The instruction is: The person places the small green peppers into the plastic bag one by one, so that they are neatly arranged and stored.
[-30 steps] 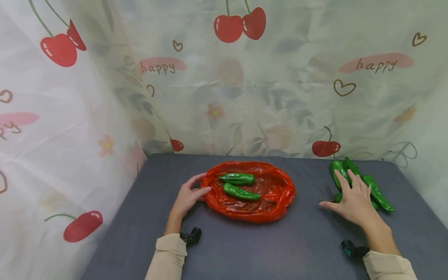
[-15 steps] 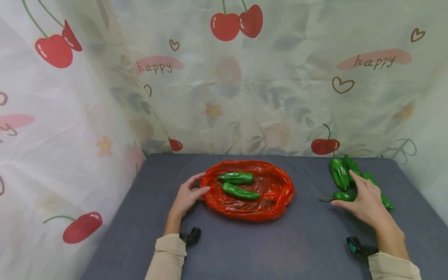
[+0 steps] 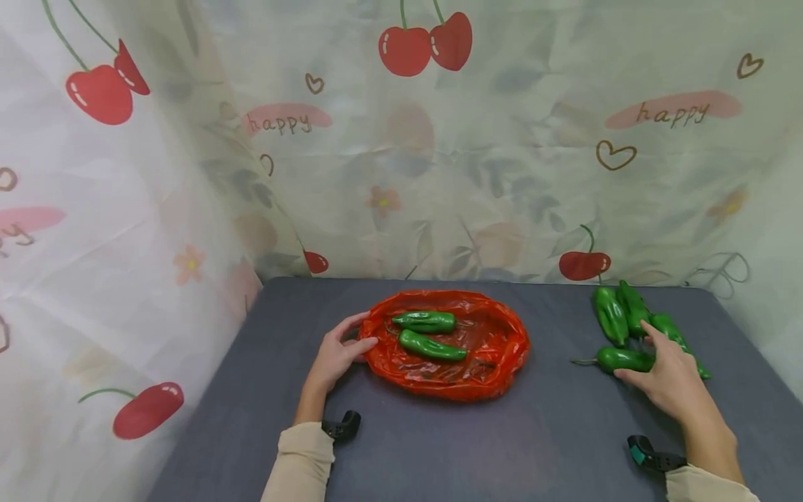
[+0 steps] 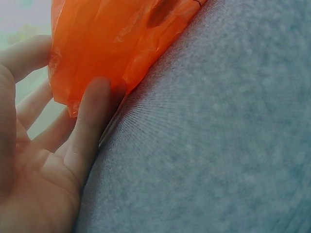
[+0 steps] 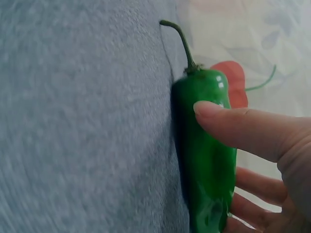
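My left hand (image 3: 335, 355) holds the left side of a red plastic bag (image 3: 370, 348), spread open with a low rolled rim. Its thumb lies on the near side; the other fingers (image 4: 39, 56) reach behind. Inside the bag lie two green chili peppers (image 3: 424, 321). At the right, my right hand (image 3: 674, 376) is spread around the thick end of a single green chili pepper (image 5: 204, 155) with a curved stem. In the right wrist view the thumb (image 5: 228, 124) overlaps the pepper and other fingers extend behind it. The pepper lies on the table, its tip partly hidden.
Three more green chili peppers (image 3: 610, 317) lie beyond the right hand, near the back right corner of the grey table (image 3: 477, 453). A cloth backdrop (image 3: 458, 174) printed with cherries and hearts hangs behind and at the left side.
My right hand has come down from over the pepper pile and drawn back to the right, round the nearest pepper, now more visible. The left hand and bag stay in place.
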A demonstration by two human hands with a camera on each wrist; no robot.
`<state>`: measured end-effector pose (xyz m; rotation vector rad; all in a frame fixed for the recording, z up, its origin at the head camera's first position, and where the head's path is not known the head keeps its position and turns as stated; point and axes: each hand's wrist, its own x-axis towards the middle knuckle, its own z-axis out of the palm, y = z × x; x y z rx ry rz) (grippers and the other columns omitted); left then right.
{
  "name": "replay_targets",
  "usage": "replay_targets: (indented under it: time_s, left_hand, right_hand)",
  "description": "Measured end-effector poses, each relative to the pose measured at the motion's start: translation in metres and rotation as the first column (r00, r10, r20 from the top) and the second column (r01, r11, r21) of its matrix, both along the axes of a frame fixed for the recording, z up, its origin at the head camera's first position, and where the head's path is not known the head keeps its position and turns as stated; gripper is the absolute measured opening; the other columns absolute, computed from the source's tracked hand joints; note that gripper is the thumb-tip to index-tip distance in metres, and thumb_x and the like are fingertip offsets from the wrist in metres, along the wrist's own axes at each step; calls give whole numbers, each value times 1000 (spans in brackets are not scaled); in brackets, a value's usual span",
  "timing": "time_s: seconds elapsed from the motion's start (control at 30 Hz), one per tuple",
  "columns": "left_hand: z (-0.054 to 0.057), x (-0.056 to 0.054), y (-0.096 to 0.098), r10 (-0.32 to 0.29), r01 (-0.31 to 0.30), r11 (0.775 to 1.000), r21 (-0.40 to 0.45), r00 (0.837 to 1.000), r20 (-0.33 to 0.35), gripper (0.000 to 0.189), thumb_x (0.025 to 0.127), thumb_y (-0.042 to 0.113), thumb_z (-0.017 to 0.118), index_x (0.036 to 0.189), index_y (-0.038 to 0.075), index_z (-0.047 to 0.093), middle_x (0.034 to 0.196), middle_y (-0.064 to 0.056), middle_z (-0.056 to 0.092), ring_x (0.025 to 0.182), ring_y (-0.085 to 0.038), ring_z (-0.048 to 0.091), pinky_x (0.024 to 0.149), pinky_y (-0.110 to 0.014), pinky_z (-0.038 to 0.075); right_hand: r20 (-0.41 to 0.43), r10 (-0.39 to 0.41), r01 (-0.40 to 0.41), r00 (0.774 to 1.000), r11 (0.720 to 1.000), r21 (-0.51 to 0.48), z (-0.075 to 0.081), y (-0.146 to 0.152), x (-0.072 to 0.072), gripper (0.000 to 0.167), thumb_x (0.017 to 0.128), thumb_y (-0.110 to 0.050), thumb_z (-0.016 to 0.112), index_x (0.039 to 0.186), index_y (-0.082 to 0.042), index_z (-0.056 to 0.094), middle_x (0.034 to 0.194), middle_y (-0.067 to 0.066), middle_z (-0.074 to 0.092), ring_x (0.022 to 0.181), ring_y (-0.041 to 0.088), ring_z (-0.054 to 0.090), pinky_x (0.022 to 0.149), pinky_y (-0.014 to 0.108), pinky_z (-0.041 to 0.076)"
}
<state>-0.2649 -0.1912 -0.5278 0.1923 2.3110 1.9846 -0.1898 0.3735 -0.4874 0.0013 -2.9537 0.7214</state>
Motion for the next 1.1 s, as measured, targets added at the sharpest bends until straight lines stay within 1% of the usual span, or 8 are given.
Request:
replay_targets:
  time_s: [0.1, 0.2, 0.33, 0.43, 0.6, 0.83, 0.97, 1.1]
  left_hand:
    - [0, 0, -1, 9, -9, 1000, -3, 1000, 5, 57, 91, 26, 79, 143, 26, 58, 150, -8, 53, 84, -13, 74, 72, -29, 62]
    - [1, 1, -2, 6, -6, 1000, -13, 1000, 12, 56, 91, 28, 79, 142, 29, 58, 149, -6, 53, 86, -14, 73, 73, -29, 62]
    - [2, 1, -3, -1, 1, 1000, -18, 1000, 12, 56, 91, 30, 79, 142, 30, 58, 150, -6, 53, 87, -15, 74, 73, -29, 63]
    - [3, 2, -3, -2, 3, 1000, -15, 1000, 10, 56, 91, 29, 79, 143, 29, 58, 149, -7, 53, 86, -15, 74, 73, -29, 63]
    - [1, 1, -3, -9, 9, 1000, -9, 1000, 7, 57, 90, 30, 79, 143, 29, 57, 150, -7, 53, 87, -15, 74, 73, -29, 63]
    - [0, 0, -1, -7, 7, 1000, -9, 1000, 9, 57, 90, 30, 80, 143, 29, 58, 150, -7, 53, 87, -15, 74, 73, -30, 63]
    - [0, 0, 0, -4, 4, 1000, -3, 1000, 6, 58, 90, 28, 79, 144, 26, 57, 150, -9, 52, 86, -14, 74, 72, -29, 63]
    - [1, 0, 1, 2, -2, 1000, -6, 1000, 7, 58, 90, 28, 80, 144, 26, 57, 150, -10, 52, 85, -14, 73, 72, -29, 63]
  right_hand:
    - [22, -15, 16, 1000, 1000, -19, 0, 3, 1, 105, 84, -29, 83, 155, 13, 19, 135, 47, 43, 120, 66, 38, 98, 79, 23]
    - [52, -28, 29, 998, 999, -20, 0, 5, 2, 98, 84, -29, 83, 151, 15, 27, 136, 47, 45, 121, 66, 38, 99, 78, 25]
    - [75, -31, 30, 997, 999, 17, -1, 5, 2, 80, 83, -28, 83, 141, 12, 46, 136, 43, 50, 120, 64, 44, 95, 74, 37]
    - [107, -29, 25, 994, 999, 33, 0, 6, 2, 72, 84, -30, 83, 136, 10, 53, 136, 41, 52, 118, 63, 47, 89, 70, 43]
    - [168, -19, 14, 986, 999, 32, 2, 8, 2, 73, 87, -39, 80, 137, 7, 53, 137, 41, 51, 116, 63, 49, 87, 68, 44]
    - [111, -4, 3, 994, 1000, 9, 3, 6, 6, 66, 91, -42, 76, 133, 4, 56, 134, 36, 56, 117, 59, 53, 85, 63, 48]
    - [99, -6, 9, 995, 999, -35, 6, 3, 8, 68, 94, -49, 71, 137, 2, 54, 136, 35, 56, 118, 56, 53, 84, 61, 49]
    - [106, -20, 27, 994, 997, -72, 11, 0, 7, 74, 96, -55, 65, 142, 2, 50, 140, 34, 54, 120, 56, 52, 84, 61, 49]
